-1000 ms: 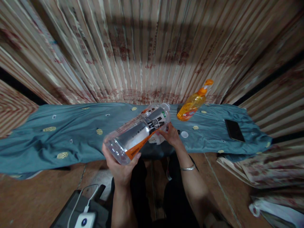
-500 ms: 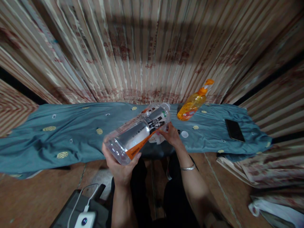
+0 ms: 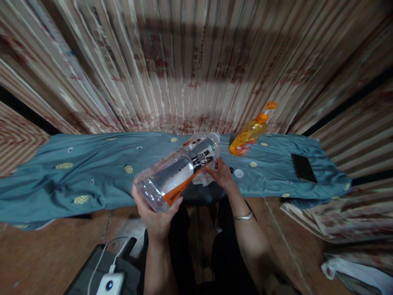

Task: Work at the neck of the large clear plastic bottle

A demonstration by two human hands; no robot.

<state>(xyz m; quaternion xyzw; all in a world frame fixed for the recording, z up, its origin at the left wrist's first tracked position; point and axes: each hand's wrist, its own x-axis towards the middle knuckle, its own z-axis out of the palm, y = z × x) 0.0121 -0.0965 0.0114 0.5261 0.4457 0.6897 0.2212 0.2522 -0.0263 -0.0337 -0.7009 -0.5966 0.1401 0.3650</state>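
The left hand (image 3: 157,219) is gripping the base of a large clear bottle (image 3: 179,174), which is lying aslant over the table's teal cloth (image 3: 101,159). Its long axis is running away from that hand, up and rightward, with the neck pointing to the far side. The right hand (image 3: 222,175) is staying nearer the neck, its thumb touching the label by some crumpled whitish material (image 3: 202,179); whether its fingers are gripping either cannot be told.
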